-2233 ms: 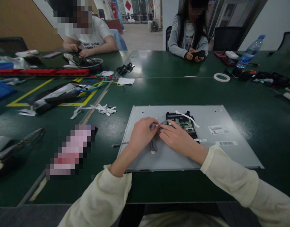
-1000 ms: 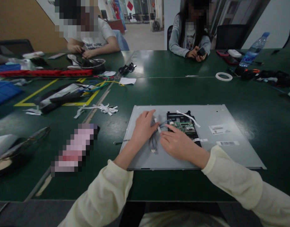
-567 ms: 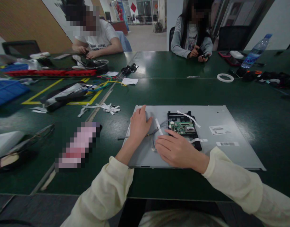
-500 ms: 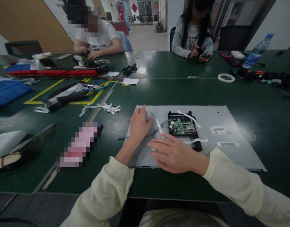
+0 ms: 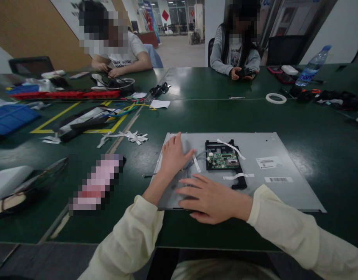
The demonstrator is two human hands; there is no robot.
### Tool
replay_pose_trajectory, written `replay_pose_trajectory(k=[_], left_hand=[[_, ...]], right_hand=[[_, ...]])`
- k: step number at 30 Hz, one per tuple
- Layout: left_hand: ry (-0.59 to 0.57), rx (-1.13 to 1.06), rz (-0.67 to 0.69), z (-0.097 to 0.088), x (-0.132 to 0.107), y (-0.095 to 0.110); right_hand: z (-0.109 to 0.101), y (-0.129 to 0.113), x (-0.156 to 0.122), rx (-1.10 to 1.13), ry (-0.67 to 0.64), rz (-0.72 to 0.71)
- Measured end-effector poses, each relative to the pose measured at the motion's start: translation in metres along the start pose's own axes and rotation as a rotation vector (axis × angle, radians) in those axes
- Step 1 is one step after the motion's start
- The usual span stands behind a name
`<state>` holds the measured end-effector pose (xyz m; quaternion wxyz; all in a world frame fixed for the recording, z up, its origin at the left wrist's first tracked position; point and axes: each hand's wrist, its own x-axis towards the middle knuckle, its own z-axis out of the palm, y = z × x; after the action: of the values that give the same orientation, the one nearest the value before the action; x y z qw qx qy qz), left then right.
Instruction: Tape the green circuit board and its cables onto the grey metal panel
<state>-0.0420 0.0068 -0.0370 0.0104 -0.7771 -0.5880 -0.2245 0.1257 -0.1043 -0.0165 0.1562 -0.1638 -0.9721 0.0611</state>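
Note:
A flat grey metal panel (image 5: 272, 155) lies on the green table in front of me. Taped onto it is a black plastic frame (image 5: 241, 179) carrying a green circuit board (image 5: 222, 159), held by white tape strips (image 5: 238, 176). Thin dark cables (image 5: 188, 168) run left from the board. My left hand (image 5: 174, 155) rests over the panel's left part, thumb spread from the fingers, beside the cables. Nearer to me, my right hand (image 5: 209, 198) lies low over the panel's front, fingers spread, below the cables. I see nothing held in either hand.
Left of the panel lie a phone (image 5: 97, 182) and torn white tape scraps (image 5: 135, 137). A tape roll (image 5: 276, 98) and a water bottle (image 5: 313, 66) are at the far right. A blue basket (image 5: 12, 118) sits at the left. Two people sit across the table.
My right hand has shifted slightly left and toward me, its fingers more spread. My left thumb has opened further outward. The view has tilted slightly.

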Motion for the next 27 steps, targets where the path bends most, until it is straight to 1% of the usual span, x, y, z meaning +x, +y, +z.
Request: replay_pose_trajectory(k=[3, 6, 11, 17, 22, 27], left_hand=[[0.026, -0.012, -0.015, 0.002, 0.002, -0.001], [0.066, -0.047, -0.014, -0.002, 0.003, -0.001], [0.169, -0.084, 0.002, -0.015, 0.001, 0.004], [0.242, -0.104, 0.029, -0.029, -0.003, 0.008], [0.271, -0.13, 0.017, -0.033, -0.003, 0.001], [0.246, -0.161, 0.005, -0.029, -0.002, -0.001]], right_hand=[[0.0, 0.0, 0.0, 0.02, 0.003, 0.008], [0.001, 0.0, 0.0, 0.041, 0.005, 0.013], [0.001, 0.0, -0.002, 0.059, 0.002, 0.068], [0.001, 0.002, -0.003, -0.028, -0.009, 0.187], [0.0, 0.018, -0.004, -0.091, 0.001, 0.338], [-0.005, 0.048, -0.016, -0.154, 0.015, 0.549]])
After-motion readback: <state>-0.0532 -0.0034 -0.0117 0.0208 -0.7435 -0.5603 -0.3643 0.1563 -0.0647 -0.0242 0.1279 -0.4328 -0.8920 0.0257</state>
